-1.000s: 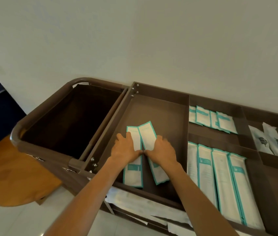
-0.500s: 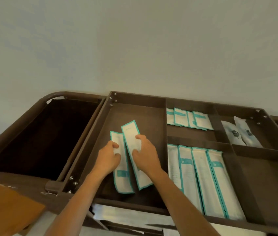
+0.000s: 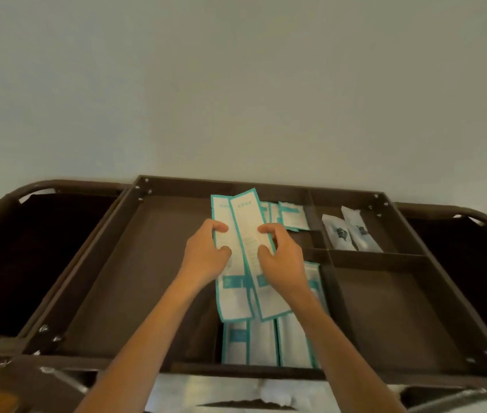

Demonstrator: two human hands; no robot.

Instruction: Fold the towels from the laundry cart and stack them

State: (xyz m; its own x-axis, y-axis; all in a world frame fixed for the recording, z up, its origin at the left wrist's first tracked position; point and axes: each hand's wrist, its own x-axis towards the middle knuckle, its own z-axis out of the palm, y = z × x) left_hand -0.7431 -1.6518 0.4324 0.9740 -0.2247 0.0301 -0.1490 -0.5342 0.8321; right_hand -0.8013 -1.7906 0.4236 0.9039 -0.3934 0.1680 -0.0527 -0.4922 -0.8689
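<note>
Above cart point(image 3: 176, 186), left hand point(image 3: 206, 256), right hand point(image 3: 282, 262) pinch packets point(image 3: 243, 234); sachets point(image 3: 263, 344) beneath.

We can read no words or numbers here. The two long white paper packets with teal borders point(image 3: 246, 219) carry a short teal line near their far ends, too blurred to read. The small clear plastic sachets point(image 3: 340, 234) in the far-right compartment of the brown laundry cart point(image 3: 191, 186) bear a dark, illegible mark.

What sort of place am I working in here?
Probably a hotel housekeeping area: a brown service cart with a divided top tray, teal-edged amenity packets held by the left hand and right hand, and wrapped sachets in a rear compartment.
</note>
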